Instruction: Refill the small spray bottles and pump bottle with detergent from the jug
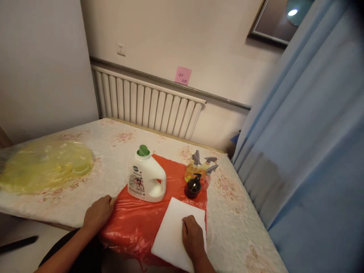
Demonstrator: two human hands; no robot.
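The right hand [193,238] lies flat, fingers loose, on a white pad [176,231] at the mattress's [236,227] near edge; it grips nothing. The left hand [98,214] rests at the near edge, fingers curled onto the corner of the red bag [136,223]; whether it pinches the bag I cannot tell. On the bag stand a white jug [146,178], a dark pump bottle [193,187] and spray bottles [199,167]. A yellow bag [42,167] lies by the left edge.

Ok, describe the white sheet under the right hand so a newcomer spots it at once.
Start at the red plastic sheet spread over the floral mattress. At its near edge lies the white pad, with the right hand resting on it. It is the only flat, plain white rectangle; the neighbours are bottles.
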